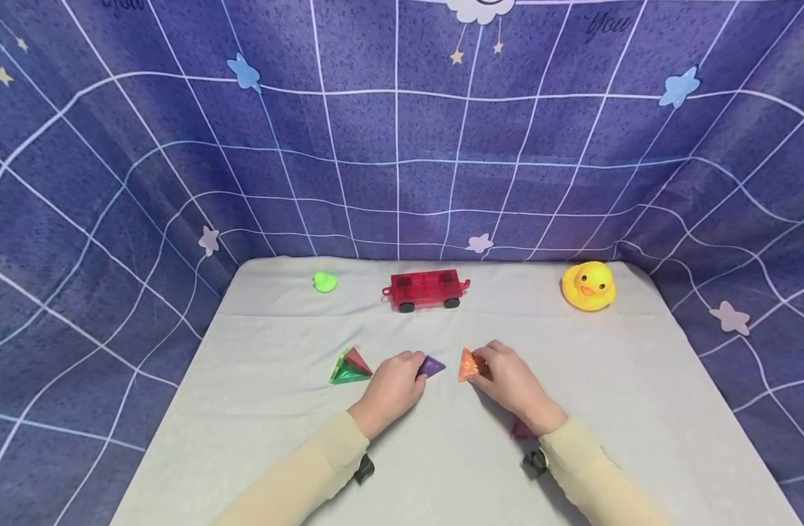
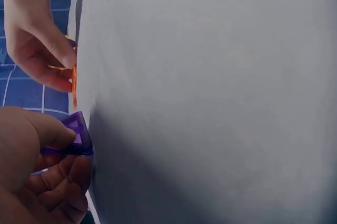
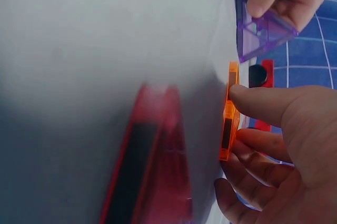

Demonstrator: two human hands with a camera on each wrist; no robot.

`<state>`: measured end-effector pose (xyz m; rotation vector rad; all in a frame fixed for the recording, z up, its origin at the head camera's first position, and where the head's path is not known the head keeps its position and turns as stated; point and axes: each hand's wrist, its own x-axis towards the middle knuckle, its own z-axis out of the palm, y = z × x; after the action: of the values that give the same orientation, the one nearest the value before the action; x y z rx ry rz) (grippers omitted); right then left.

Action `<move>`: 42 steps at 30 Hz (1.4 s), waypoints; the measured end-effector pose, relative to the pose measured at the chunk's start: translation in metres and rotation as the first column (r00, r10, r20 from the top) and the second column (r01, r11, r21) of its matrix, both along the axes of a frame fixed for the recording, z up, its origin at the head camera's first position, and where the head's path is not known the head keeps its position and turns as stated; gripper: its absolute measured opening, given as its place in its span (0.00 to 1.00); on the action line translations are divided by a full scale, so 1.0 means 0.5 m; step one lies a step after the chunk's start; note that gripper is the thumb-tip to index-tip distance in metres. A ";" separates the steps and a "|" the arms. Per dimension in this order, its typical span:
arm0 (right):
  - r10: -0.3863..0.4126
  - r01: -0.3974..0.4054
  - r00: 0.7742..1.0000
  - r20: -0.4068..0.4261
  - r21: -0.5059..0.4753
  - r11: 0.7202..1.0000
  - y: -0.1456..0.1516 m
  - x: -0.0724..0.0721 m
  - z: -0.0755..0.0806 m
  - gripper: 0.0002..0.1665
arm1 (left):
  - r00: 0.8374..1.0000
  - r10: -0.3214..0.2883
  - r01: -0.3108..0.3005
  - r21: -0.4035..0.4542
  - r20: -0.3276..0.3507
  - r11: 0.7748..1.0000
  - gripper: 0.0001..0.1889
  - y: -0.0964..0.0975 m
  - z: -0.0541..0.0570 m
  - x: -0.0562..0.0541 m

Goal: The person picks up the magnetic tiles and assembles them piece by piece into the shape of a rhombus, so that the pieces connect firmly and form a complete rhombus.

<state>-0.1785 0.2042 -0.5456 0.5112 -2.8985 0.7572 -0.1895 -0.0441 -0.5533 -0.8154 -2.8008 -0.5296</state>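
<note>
My left hand (image 1: 391, 383) pinches a purple triangular magnetic tile (image 1: 431, 366) between thumb and fingers, also seen as a purple tile (image 2: 79, 134) in the left wrist view. Across a small gap, my right hand (image 1: 510, 376) pinches an orange triangular magnetic tile (image 1: 469, 365), which stands on edge in the right wrist view as an orange tile (image 3: 228, 124). Just left of my left hand, green and red triangular tiles (image 1: 350, 369) lean together. Under my right wrist lies a red tile (image 1: 521, 429), partly hidden by the arm; it looms large and blurred in the right wrist view.
At the back of the cloth-covered table (image 1: 277, 453) stand a small green duck (image 1: 324, 282), a red toy wagon (image 1: 426, 289) with black wheels and a yellow rubber duck (image 1: 588, 286). A blue patterned curtain (image 1: 415, 131) surrounds the table's back and sides.
</note>
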 end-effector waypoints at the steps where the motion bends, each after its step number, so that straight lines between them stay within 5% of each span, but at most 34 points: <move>1: 0.005 -0.005 1.000 -0.004 -0.002 1.000 -0.003 0.000 0.000 0.24 | 1.000 0.000 0.000 0.005 -0.004 1.000 0.07 0.002 0.000 -0.001; 10: 0.045 -0.046 0.998 -0.035 -0.022 0.999 -0.030 0.003 -0.002 0.24 | 0.999 0.019 -0.017 0.033 -0.047 0.999 0.07 0.015 -0.003 -0.003; 20: 0.057 -0.058 0.997 -0.055 -0.015 0.998 -0.054 0.002 -0.007 0.25 | 0.998 0.052 -0.052 0.008 -0.023 0.999 0.09 0.030 0.001 -0.007; 42: 0.012 -0.013 0.999 -0.040 -0.036 0.999 -0.084 0.007 -0.004 0.21 | 0.997 0.009 -0.010 -0.014 -0.080 1.000 0.07 0.054 0.003 -0.005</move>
<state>-0.1752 0.1621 -0.5477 0.5347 -2.8420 0.7905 -0.1919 -0.0172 -0.5519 -0.8073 -2.7369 -0.4647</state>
